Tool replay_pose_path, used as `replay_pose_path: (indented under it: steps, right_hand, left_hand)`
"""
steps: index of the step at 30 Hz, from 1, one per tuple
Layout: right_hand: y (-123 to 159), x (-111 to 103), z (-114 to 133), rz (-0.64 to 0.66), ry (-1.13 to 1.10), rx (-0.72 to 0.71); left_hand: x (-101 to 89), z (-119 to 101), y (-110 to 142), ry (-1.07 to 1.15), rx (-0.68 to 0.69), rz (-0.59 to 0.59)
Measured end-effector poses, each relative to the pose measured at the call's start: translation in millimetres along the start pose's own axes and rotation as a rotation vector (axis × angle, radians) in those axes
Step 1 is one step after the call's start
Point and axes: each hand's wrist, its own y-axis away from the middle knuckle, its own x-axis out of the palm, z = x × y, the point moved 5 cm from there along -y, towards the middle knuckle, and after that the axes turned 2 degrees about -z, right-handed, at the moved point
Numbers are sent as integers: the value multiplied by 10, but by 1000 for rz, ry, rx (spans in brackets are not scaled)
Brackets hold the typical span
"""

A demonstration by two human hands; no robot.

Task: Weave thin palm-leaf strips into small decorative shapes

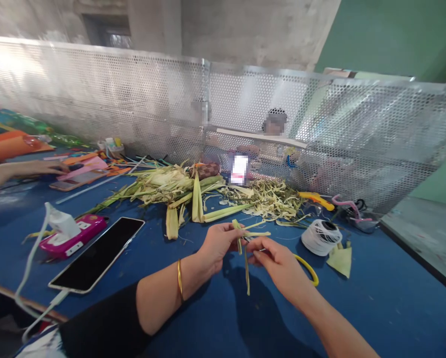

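Head view, observed from my remote station. Left hand (223, 243): fingers pinched together on a small bundle of pale green leaf strips (239, 243), held just above the blue surface (387, 303). The strips cross one another; two point right, and one thin strip (247, 278) hangs down between the hands. Right hand (273, 256): fingers curled, tips at the crossing; I cannot tell whether they clamp a strip or merely touch it. A yellow loop (308, 271) shows beside this hand, partly hidden by it; I cannot tell if it is held.

Gold bangle (179, 281) on the left wrist. Beyond the hands I note a heap of leaves (163, 181) and, to its right, a spread of shredded scraps (271, 196). Right of the right hand: a spool of white thread (321, 237), with a leaf piece (340, 259) just beside it. Left of the left hand: a dark-screened phone (99, 253) near a magenta power strip (73, 236). Far left, a co-worker's hand (44, 169) reaches in near pink paper (86, 166). Perforated metal panel (133, 94) stands along the back.
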Motion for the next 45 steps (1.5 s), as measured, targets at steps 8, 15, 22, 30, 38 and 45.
replay_pose_path:
  steps: [8,15,22,30,38,45]
  right_hand:
    - [96,92,206,-6,839,-566]
    - [173,54,305,-222,898,-809]
    - [47,-207,116,-422,641,-353]
    - [-42,-219,-89,-344,639,-20]
    - [52,-222,248,-413,752,-404]
    - [105,-5,276,-281,876,-559]
  left_hand:
    - [-2,79,-19,121,-177,40]
    - [26,81,-5,-59,-75,38]
    - [158,27,92,-345,142,258]
    - [213,19,178,-419,102,335]
    - [54,43,31,-168,17,126]
    - [27,42,4,-66,16,89]
